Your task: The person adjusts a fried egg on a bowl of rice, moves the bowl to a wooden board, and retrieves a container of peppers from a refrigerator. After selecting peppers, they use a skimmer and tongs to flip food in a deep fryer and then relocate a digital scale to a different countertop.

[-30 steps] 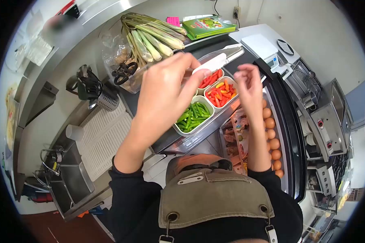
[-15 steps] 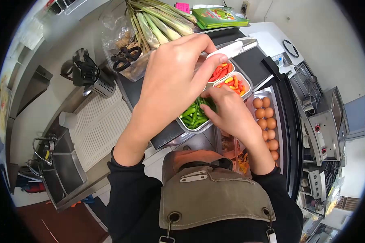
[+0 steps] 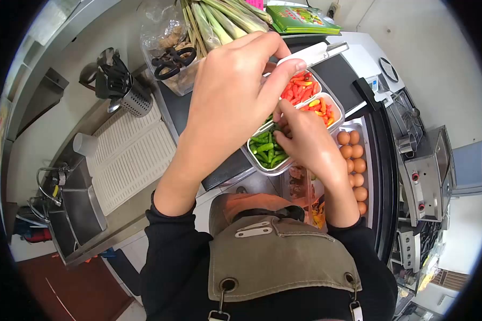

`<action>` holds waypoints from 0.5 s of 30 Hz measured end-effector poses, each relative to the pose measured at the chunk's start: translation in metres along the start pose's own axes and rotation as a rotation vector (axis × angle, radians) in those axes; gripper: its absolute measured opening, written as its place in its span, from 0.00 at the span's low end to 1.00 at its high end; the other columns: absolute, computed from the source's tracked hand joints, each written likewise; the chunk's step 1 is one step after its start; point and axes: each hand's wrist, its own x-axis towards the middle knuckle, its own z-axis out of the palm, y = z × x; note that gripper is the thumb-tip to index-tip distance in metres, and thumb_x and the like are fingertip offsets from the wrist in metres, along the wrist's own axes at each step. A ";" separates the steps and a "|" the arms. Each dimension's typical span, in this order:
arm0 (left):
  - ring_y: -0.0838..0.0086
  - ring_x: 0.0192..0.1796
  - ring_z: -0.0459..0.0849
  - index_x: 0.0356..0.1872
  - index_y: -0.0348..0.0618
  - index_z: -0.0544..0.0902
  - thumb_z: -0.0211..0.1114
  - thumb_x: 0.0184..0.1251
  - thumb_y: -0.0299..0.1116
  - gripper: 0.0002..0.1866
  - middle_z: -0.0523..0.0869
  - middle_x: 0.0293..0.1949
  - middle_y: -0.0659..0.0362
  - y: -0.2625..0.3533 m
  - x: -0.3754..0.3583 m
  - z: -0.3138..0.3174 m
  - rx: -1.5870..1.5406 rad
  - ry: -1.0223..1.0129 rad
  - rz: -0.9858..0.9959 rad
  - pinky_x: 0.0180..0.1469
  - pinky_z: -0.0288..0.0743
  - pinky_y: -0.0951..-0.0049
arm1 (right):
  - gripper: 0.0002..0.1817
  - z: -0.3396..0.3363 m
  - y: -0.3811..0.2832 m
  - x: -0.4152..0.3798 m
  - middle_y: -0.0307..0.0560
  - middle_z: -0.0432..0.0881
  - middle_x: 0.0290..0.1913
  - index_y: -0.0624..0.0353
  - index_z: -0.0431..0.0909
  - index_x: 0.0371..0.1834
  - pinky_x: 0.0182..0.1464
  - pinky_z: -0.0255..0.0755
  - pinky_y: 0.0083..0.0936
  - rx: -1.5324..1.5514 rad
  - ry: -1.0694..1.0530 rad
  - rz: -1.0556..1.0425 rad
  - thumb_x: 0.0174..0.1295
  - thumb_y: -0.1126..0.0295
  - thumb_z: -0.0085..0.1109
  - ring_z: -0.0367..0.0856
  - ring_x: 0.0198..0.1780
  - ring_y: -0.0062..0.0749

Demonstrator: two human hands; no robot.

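Observation:
A white-lined container [image 3: 273,172] has compartments of green chillies [image 3: 268,151], red chillies [image 3: 300,92] and mixed red, orange and yellow chillies [image 3: 322,108]. My left hand [image 3: 238,88] is raised over it, thumb and fingers closed on a white lid [image 3: 305,55] tilted up above the container. My right hand [image 3: 305,134] reaches in at the green chillies, with its fingers curled and the thumb on the near side. Whatever is between those fingertips is hidden. My left hand covers the far left part of the container.
Brown eggs [image 3: 356,166] line a tray on the right, beside an open drawer. Lemongrass [image 3: 219,24], black-handled scissors [image 3: 174,63] and a bin of ginger-like roots [image 3: 179,83] lie behind. A utensil holder [image 3: 136,101], drying rack [image 3: 128,166] and sink [image 3: 80,224] are at left.
My right hand has shifted slightly at the green chillies, its fingers more curled. More red chillies show beneath the lid, still held in my left hand. The whole view has shifted a little.

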 end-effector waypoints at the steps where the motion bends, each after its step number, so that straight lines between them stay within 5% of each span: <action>1: 0.80 0.26 0.81 0.28 0.31 0.77 0.63 0.58 0.27 0.07 0.80 0.24 0.57 -0.001 0.000 -0.001 0.000 0.011 0.003 0.27 0.71 0.80 | 0.11 -0.004 0.002 0.000 0.54 0.77 0.22 0.65 0.67 0.33 0.35 0.75 0.35 0.156 -0.038 0.003 0.47 0.81 0.57 0.81 0.30 0.46; 6: 0.80 0.25 0.80 0.28 0.31 0.77 0.63 0.58 0.27 0.08 0.80 0.24 0.57 -0.002 0.002 -0.003 0.005 0.036 -0.008 0.28 0.72 0.80 | 0.09 -0.014 0.007 -0.002 0.42 0.79 0.26 0.64 0.71 0.33 0.36 0.74 0.20 0.563 -0.044 0.100 0.51 0.79 0.61 0.80 0.31 0.23; 15: 0.79 0.26 0.82 0.27 0.31 0.77 0.63 0.58 0.27 0.08 0.80 0.24 0.57 -0.002 0.002 -0.003 0.055 0.032 0.022 0.28 0.72 0.79 | 0.09 -0.003 -0.010 -0.011 0.49 0.79 0.34 0.62 0.75 0.36 0.41 0.70 0.31 0.252 -0.112 -0.326 0.51 0.78 0.59 0.78 0.38 0.43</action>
